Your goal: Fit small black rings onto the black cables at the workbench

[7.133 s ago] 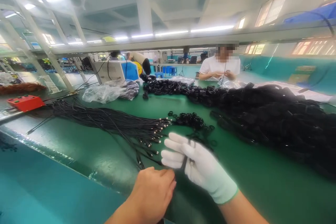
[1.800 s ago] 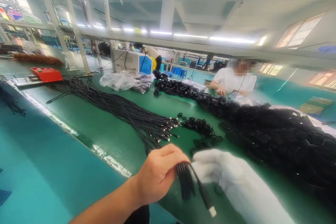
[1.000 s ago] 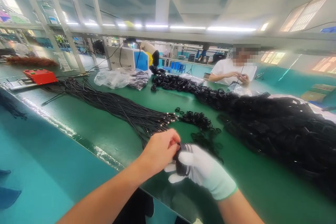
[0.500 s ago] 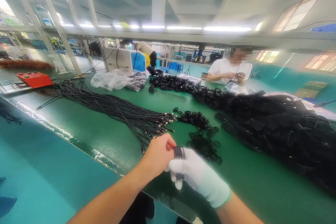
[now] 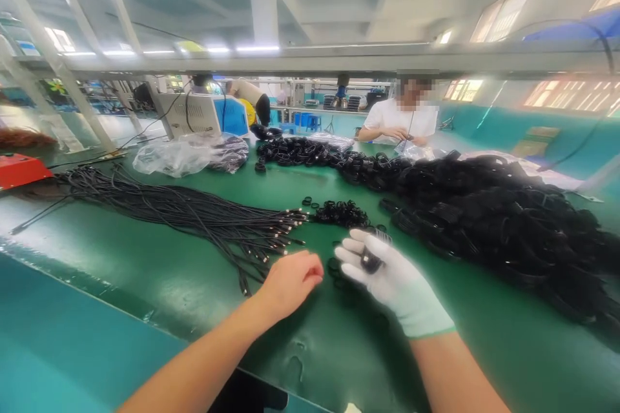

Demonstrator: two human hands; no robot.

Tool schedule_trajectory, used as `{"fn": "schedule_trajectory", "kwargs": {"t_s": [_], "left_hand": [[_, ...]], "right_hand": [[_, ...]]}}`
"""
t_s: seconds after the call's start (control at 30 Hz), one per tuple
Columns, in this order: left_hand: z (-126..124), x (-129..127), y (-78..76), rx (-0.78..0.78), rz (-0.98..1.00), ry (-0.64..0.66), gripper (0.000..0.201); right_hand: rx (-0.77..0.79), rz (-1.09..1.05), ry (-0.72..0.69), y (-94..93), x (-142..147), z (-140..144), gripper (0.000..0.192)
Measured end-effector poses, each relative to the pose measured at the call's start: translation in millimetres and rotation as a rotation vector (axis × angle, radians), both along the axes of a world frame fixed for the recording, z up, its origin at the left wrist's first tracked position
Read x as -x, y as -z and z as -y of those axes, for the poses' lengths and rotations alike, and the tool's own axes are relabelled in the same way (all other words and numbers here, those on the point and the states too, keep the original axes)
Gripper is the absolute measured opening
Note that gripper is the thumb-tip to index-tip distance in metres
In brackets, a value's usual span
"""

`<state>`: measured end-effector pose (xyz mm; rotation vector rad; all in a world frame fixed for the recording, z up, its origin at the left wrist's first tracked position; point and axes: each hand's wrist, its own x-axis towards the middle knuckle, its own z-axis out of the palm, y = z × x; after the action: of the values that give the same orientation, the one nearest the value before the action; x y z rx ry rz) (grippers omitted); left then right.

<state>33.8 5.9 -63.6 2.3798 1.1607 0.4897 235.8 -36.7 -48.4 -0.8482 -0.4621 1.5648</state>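
The right hand [image 5: 394, 273], in a white glove, held a coiled cable [image 5: 372, 263] across its palm above the worktop [image 5: 494, 335], with the thumb laid over the turns and the other fingers spread; a pale connector showed at the coil. The bare left hand [image 5: 291, 281] stood apart from it, nearer the worktop's left end, its fingers curled in close together; whether they held anything could not be told. The step in hand looked to be that of handling one cable already wound. The next move seemed to call for steady thumb pressure, lest the turns spring loose, and for keeping the coil clear of the small black rings [image 5: 341, 213] heaped just beyond the hands, toward the middle of the worktop. A bundle of straight black cables [image 5: 179, 203] lay along the left part, its connector ends pointing toward those rings, and a red box [image 5: 22, 171] stood past its other end. A large pile of coiled black cables [image 5: 504, 219] spread toward the right edge. Beyond the far edge, a co-worker in a white shirt [image 5: 387, 117] bent over something thin.
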Motion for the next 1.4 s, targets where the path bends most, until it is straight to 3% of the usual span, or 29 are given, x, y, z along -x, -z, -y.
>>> {"fn": "schedule_trajectory", "kwargs": {"t_s": [0.2, 0.37, 0.6, 0.7, 0.9, 1.0, 1.07, 1.13, 1.2, 1.27, 1.33, 1.4], "left_hand": [[-21, -35, 16.1, 0.03, -0.041, 0.066, 0.01], [-23, -17, 6.2, 0.165, 0.053, 0.02, 0.007], [-23, 9, -2.5, 0.539, 0.353, -0.095, 0.015], [-17, 10, -3.5, 0.629, 0.476, -0.13, 0.015], [5, 0, -4.8, 0.818, 0.684, -0.083, 0.021], [13, -5, 1.6, 0.792, 0.723, -0.131, 0.018], [17, -5, 4.3, 0.746, 0.742, -0.145, 0.019], [22, -1, 2.9, 0.818, 0.882, -0.096, 0.02], [27, 5, -2.2, 0.964, 1.099, 0.02, 0.021], [30, 12, -9.4, 1.068, 1.199, 0.184, 0.021], [29, 20, -17.4, 1.038, 1.049, 0.292, 0.018], [25, 26, -26.7, 0.866, 0.72, 0.282, 0.011]], "right_hand": [[0.001, 0.011, 0.06, -3.4, -1, 0, 0.035], [-0.039, 0.027, 0.003, -2.3, 2, 3, 0.04], [-0.044, 0.284, -0.062, 5.6, 33, 5, 0.049], [-0.024, 0.363, -0.033, 9.2, 43, 4, 0.054], [-0.095, 0.393, 0.039, 19.8, 61, -2, 0.059], [-0.075, 0.347, 0.047, 24.9, 65, 0, 0.049], [-0.066, 0.175, -0.025, 26.9, 63, 5, 0.042], [-0.116, -0.064, -0.19, 27.5, 58, 10, 0.042], [-0.228, -0.246, -0.391, 26.6, 53, 15, 0.041], [-0.366, -0.26, -0.546, 23.9, 50, 18, 0.04], [-0.45, -0.173, -0.631, 19.9, 48, 19, 0.037], [-0.46, -0.052, -0.639, 15.5, 46, 19, 0.033]]}}
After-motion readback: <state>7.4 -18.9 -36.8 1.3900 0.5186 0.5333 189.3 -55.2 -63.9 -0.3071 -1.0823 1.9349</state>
